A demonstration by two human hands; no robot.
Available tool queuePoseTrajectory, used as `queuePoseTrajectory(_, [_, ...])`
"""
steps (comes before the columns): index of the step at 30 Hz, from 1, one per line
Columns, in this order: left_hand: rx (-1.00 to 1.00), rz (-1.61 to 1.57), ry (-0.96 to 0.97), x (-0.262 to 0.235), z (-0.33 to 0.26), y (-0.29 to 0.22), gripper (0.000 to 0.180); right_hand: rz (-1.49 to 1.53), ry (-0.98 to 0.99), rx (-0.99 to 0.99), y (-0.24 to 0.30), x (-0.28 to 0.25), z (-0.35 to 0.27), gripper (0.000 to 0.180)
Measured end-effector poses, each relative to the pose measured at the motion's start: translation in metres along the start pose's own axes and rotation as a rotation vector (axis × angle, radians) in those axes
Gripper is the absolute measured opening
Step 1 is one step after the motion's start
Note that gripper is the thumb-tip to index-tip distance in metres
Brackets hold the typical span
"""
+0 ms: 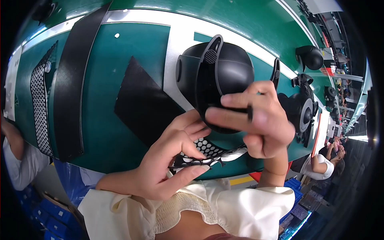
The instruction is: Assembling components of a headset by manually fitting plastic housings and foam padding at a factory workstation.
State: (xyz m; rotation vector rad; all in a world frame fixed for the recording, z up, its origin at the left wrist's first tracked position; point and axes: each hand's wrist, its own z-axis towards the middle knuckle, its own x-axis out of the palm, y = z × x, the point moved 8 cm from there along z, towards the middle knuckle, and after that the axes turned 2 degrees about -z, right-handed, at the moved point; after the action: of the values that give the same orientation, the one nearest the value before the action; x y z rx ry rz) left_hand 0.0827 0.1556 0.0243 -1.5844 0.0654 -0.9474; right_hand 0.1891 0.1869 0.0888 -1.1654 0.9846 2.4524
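We've got a rounded black plastic housing (pixel 224 76) held up over the green conveyor belt (pixel 120 80), its dome facing away and a thin looped strap with a small mesh patch arching over the top. Our right hand (pixel 260 120) is closed on its lower edge, index and middle fingers laid across the front, thumb tucked underneath. There's a dark band around one of those fingers.

Just below, our left hand (pixel 172 160) pinches a floppy black-and-white sheet of round sticker dots (pixel 204 154), thumb and fingertips curled onto it, and the sheet sags out toward the right wrist. Both hands nearly touch, with the housing just above the sheet.

Moving outward: a flat black foam piece (pixel 140 104) lies on the belt beside the housing, and a long black strip (pixel 74 80) runs along to the left of it, next to a second dotted sheet (pixel 40 104) near the belt's edge. Further down the line to the right we see another black housing (pixel 310 58) and a part with a round silver ring (pixel 306 114). Another person in white (pixel 320 168) works at the far right, well apart from us, and a white sleeve (pixel 20 164) shows at the left edge.
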Motion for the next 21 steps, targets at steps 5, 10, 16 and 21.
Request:
queuePoseTrajectory(5, [0.058,0.011,-0.019,-0.004,0.000,0.000,0.015,-0.299,0.025,-0.103,0.014,0.004,-0.001,0.030])
queuePoseTrajectory(10, [0.009,-0.051,-0.024,-0.008,0.002,0.004,0.013,0.089,0.136,0.206,-0.008,0.000,-0.005,0.047])
queuePoseTrajectory(16, [-0.035,-0.198,-0.017,-0.005,0.006,0.007,0.012,-0.129,-0.073,0.361,-0.013,-0.032,-0.017,0.009])
queuePoseTrajectory(21, [-0.025,-0.174,-0.023,-0.003,0.005,0.006,0.014,-0.122,0.051,0.391,-0.013,-0.016,-0.018,0.008])
